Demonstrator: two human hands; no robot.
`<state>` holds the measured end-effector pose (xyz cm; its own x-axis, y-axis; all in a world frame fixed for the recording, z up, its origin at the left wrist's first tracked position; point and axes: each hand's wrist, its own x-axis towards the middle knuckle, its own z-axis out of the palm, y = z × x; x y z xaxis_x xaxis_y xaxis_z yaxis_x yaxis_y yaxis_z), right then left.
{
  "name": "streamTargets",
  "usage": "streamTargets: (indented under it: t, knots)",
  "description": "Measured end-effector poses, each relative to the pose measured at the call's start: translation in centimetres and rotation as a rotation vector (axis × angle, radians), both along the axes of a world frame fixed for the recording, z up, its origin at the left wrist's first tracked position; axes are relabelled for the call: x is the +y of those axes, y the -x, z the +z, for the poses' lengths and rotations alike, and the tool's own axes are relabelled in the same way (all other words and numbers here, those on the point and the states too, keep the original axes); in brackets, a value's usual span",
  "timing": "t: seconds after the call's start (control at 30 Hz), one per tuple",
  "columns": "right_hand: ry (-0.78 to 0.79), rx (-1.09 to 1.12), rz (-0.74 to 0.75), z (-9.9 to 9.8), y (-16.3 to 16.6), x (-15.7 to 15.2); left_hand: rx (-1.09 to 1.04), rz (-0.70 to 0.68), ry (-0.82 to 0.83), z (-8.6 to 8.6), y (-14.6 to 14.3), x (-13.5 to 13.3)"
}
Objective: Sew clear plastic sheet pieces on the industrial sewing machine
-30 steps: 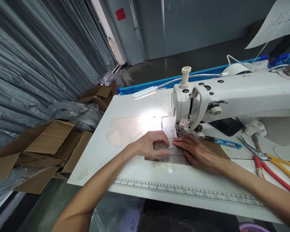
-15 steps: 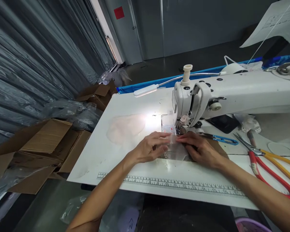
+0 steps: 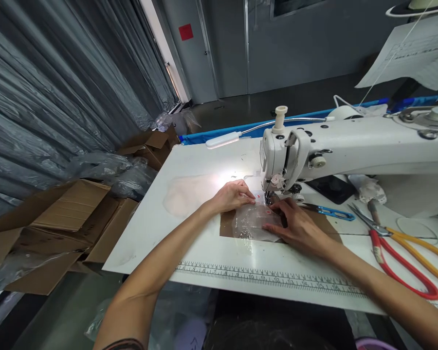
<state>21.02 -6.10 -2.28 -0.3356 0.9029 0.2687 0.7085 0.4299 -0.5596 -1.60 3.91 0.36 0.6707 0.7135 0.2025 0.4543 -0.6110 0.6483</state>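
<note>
A piece of sheer whitish fabric (image 3: 250,221) lies on a brown sheet (image 3: 226,227), just in front of the needle and presser foot (image 3: 267,197) of a white sewing machine (image 3: 354,146). My left hand (image 3: 232,196) pinches the fabric's upper left edge between thumb and fingertips, left of the foot. On the right side, my right hand (image 3: 297,221) rests on the fabric with thumb and index finger apart. Small red marks show on the fabric and near the needle plate. The fabric's right edge is partly hidden beneath my right hand.
Blue thread snips (image 3: 332,212) and red-and-yellow-handled scissors (image 3: 397,238) lie to the right. A lit lamp (image 3: 223,140) shines from behind. A printed ruler (image 3: 263,278) runs along the front of the white table (image 3: 149,233). Open cardboard boxes (image 3: 73,204) stand at left.
My left hand has moved up and left from over the fabric and now pinches its edge. More of the fabric and the brown sheet shows. My right hand's thumb and index have spread.
</note>
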Motion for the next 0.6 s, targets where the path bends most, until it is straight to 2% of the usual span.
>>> streamTargets:
  t: [0.1, 0.2, 0.27, 0.33, 0.4, 0.5, 0.53, 0.6]
  knots:
    - [0.023, -0.007, 0.027, 0.0, -0.1, 0.3, -0.082, -0.054, 0.071, 1.0, 0.5, -0.4]
    - [0.04, 0.011, 0.061, 0.5, -0.1, 0.3, -0.118, -0.111, 0.183, 2.8, 1.1, -1.2]
    - [0.07, 0.059, 0.128, 1.2, -0.1, -0.1, -0.135, -0.131, 0.245, 4.1, 1.3, -1.9]
    - [0.167, 0.149, 0.212, 1.9, 0.2, -0.9, -0.164, -0.129, 0.285, 5.2, 1.5, -2.3]
    - [0.432, 0.314, 0.283, 2.5, 0.9, -2.1, -0.17, -0.092, 0.338, 5.8, 1.4, -2.5]
    - [0.968, 0.618, 0.335, 3.0, 2.3, -3.7, -0.028, -0.037, 0.361, 5.7, 0.5, -2.1]
    - [1.108, 0.666, 0.335, 3.1, 2.7, -4.1, 0.063, -0.04, 0.312, 5.4, 0.1, -1.9]
    - [1.274, 0.607, 0.296, 3.2, 2.8, -4.6, 0.279, -0.051, 0.132, 4.6, -1.1, -1.2]
